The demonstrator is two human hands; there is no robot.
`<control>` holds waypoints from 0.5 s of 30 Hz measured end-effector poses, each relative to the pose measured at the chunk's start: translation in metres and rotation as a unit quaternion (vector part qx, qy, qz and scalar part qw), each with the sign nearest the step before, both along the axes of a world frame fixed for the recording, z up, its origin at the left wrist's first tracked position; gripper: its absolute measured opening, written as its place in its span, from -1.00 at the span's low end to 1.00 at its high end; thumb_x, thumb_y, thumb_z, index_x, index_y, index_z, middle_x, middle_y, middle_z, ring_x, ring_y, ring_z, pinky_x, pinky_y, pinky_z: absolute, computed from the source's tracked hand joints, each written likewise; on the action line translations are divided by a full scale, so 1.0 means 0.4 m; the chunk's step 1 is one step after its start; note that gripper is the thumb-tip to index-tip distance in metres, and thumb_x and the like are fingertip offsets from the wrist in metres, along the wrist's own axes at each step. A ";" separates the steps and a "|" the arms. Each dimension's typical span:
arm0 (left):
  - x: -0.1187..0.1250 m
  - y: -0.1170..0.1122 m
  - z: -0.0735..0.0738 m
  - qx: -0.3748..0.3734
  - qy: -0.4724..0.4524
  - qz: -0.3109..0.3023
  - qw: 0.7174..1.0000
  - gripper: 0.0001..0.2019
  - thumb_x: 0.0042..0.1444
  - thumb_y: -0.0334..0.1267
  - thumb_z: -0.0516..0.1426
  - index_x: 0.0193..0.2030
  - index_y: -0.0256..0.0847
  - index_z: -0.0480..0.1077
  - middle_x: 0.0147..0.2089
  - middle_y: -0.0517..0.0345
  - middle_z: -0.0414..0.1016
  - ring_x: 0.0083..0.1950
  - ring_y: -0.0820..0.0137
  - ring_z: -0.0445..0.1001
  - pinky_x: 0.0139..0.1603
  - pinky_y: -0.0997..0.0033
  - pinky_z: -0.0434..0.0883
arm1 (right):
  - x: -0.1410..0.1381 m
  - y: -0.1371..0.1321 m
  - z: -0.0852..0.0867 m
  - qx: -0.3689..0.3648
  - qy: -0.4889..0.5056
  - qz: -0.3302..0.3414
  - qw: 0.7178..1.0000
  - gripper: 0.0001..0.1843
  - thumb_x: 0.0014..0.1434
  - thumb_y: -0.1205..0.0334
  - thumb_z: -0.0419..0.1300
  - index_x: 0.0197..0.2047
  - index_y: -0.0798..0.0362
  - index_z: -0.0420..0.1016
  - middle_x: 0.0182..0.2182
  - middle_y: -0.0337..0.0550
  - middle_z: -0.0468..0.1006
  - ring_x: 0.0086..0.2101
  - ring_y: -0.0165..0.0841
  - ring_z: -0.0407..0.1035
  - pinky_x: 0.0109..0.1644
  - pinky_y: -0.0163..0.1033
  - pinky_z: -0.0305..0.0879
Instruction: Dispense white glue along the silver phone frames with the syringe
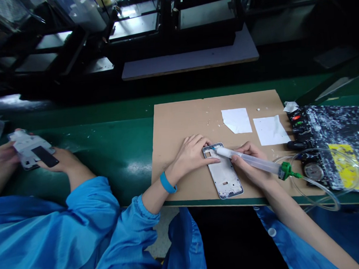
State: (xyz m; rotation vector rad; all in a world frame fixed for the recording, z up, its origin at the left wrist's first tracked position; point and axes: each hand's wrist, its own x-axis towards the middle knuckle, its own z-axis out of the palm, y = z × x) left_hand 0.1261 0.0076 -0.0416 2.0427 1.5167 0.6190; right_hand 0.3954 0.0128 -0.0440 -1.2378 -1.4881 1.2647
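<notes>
A grey phone frame lies on a brown cardboard mat. My left hand presses down on the frame's top left corner. My right hand grips a clear glue syringe with a green end cap. The syringe tip touches the frame's top edge beside my left fingers. A clear hose loops from the cap toward the right.
A dispenser box spattered with white stands at the right, with small lights and a gauge. Two white paper sheets lie on the mat. At the left, a co-worker's hands hold another phone part over the green belt.
</notes>
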 end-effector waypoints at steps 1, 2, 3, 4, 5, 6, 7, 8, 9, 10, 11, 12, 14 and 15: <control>0.000 0.000 0.001 0.001 0.000 0.000 1.000 -0.38 0.35 0.52 0.35 0.04 -0.04 0.52 0.06 0.12 0.65 0.14 0.12 0.59 0.27 0.00 0.42 | 0.000 0.000 0.000 0.004 -0.003 0.001 1.000 -0.45 0.27 -0.39 0.58 -0.25 -0.15 0.53 -0.36 -0.10 0.73 -0.41 -0.19 0.54 -0.38 -0.12 0.43; 0.000 -0.001 0.001 0.001 0.000 0.000 1.000 -0.37 0.35 0.52 0.36 0.04 -0.04 0.52 0.06 0.11 0.65 0.14 0.11 0.59 0.28 0.00 0.42 | 0.000 0.000 0.001 0.007 -0.007 0.002 1.000 -0.44 0.27 -0.41 0.57 -0.24 -0.15 0.52 -0.36 -0.10 0.73 -0.40 -0.19 0.54 -0.37 -0.11 0.44; 0.000 -0.001 0.002 0.001 0.001 -0.002 1.000 -0.37 0.35 0.52 0.36 0.04 -0.04 0.52 0.06 0.11 0.65 0.15 0.11 0.59 0.28 0.00 0.42 | 0.000 0.000 0.001 0.010 -0.008 0.002 1.000 -0.43 0.27 -0.43 0.57 -0.24 -0.15 0.52 -0.36 -0.10 0.73 -0.40 -0.18 0.54 -0.37 -0.11 0.44; 0.000 -0.001 0.002 0.002 0.001 -0.002 1.000 -0.37 0.34 0.52 0.37 0.04 -0.04 0.52 0.06 0.11 0.65 0.14 0.11 0.59 0.28 0.00 0.42 | 0.000 0.000 0.001 0.011 -0.007 0.001 1.000 -0.41 0.27 -0.45 0.56 -0.24 -0.15 0.52 -0.36 -0.11 0.73 -0.40 -0.19 0.54 -0.37 -0.11 0.44; 0.001 0.000 0.002 0.001 0.001 -0.003 1.000 -0.37 0.34 0.52 0.37 0.03 -0.04 0.52 0.06 0.11 0.65 0.14 0.11 0.59 0.28 0.00 0.43 | 0.000 0.001 0.001 0.011 -0.004 -0.001 1.000 -0.40 0.26 -0.47 0.56 -0.24 -0.15 0.51 -0.36 -0.11 0.72 -0.41 -0.19 0.53 -0.37 -0.11 0.43; 0.001 0.000 0.002 0.000 0.002 -0.004 1.000 -0.37 0.34 0.52 0.37 0.03 -0.04 0.52 0.06 0.11 0.65 0.14 0.11 0.59 0.28 0.00 0.43 | 0.000 0.001 0.000 0.011 -0.001 -0.004 1.000 -0.40 0.26 -0.47 0.56 -0.25 -0.15 0.51 -0.37 -0.12 0.72 -0.41 -0.19 0.52 -0.37 -0.11 0.42; 0.001 0.000 0.002 0.000 0.003 -0.004 1.000 -0.37 0.34 0.52 0.37 0.03 -0.04 0.52 0.06 0.11 0.65 0.14 0.11 0.59 0.29 0.00 0.43 | 0.000 0.001 0.000 0.012 0.003 -0.007 1.000 -0.40 0.25 -0.47 0.57 -0.25 -0.15 0.52 -0.37 -0.12 0.71 -0.41 -0.20 0.51 -0.38 -0.12 0.41; 0.001 0.000 0.002 0.000 0.005 -0.004 1.000 -0.37 0.34 0.51 0.37 0.03 -0.04 0.52 0.06 0.11 0.65 0.14 0.12 0.59 0.29 0.00 0.43 | 0.000 0.001 -0.001 0.012 0.006 -0.010 1.000 -0.40 0.25 -0.46 0.57 -0.24 -0.15 0.53 -0.37 -0.12 0.71 -0.42 -0.20 0.51 -0.38 -0.12 0.40; 0.002 0.000 0.002 0.001 0.009 -0.004 1.000 -0.38 0.34 0.50 0.38 0.03 -0.04 0.52 0.07 0.11 0.65 0.14 0.12 0.59 0.29 0.01 0.43 | 0.001 0.000 -0.001 0.012 0.008 -0.010 1.000 -0.41 0.25 -0.46 0.58 -0.24 -0.15 0.54 -0.37 -0.11 0.71 -0.42 -0.20 0.51 -0.38 -0.12 0.40; 0.002 0.000 0.002 0.002 0.013 -0.004 1.000 -0.39 0.33 0.48 0.40 0.04 -0.04 0.52 0.08 0.12 0.65 0.15 0.12 0.59 0.29 0.01 0.43 | 0.002 0.000 -0.002 0.011 0.008 -0.010 1.000 -0.41 0.25 -0.45 0.58 -0.24 -0.14 0.54 -0.37 -0.11 0.72 -0.41 -0.20 0.50 -0.38 -0.11 0.40; 0.002 0.000 0.001 0.003 0.016 -0.004 1.000 -0.39 0.32 0.46 0.42 0.04 -0.04 0.52 0.09 0.12 0.65 0.16 0.12 0.59 0.28 0.01 0.43 | 0.003 0.000 -0.003 0.010 0.008 -0.010 1.000 -0.42 0.24 -0.44 0.59 -0.24 -0.14 0.55 -0.37 -0.10 0.72 -0.41 -0.20 0.50 -0.38 -0.11 0.40; 0.003 -0.001 0.001 0.005 0.018 -0.004 1.000 -0.39 0.31 0.45 0.44 0.05 -0.04 0.53 0.09 0.12 0.65 0.16 0.11 0.59 0.28 0.02 0.42 | 0.005 0.000 -0.004 0.007 0.006 -0.009 1.000 -0.43 0.24 -0.42 0.59 -0.23 -0.14 0.55 -0.37 -0.10 0.72 -0.41 -0.20 0.50 -0.38 -0.11 0.40; 0.003 -0.002 0.002 0.005 0.021 -0.004 1.000 -0.39 0.29 0.44 0.46 0.05 -0.04 0.52 0.09 0.13 0.66 0.16 0.11 0.60 0.26 0.02 0.42 | 0.009 0.000 -0.007 0.003 0.002 -0.008 1.000 -0.45 0.25 -0.40 0.59 -0.23 -0.15 0.55 -0.38 -0.11 0.72 -0.41 -0.20 0.50 -0.38 -0.11 0.40; 0.003 -0.003 0.003 0.005 0.021 -0.004 1.000 -0.40 0.30 0.43 0.46 0.05 -0.04 0.52 0.09 0.12 0.66 0.16 0.10 0.60 0.26 0.02 0.41 | 0.011 0.001 -0.009 0.002 0.000 -0.009 1.000 -0.45 0.25 -0.40 0.59 -0.23 -0.15 0.55 -0.38 -0.11 0.71 -0.41 -0.20 0.49 -0.37 -0.11 0.40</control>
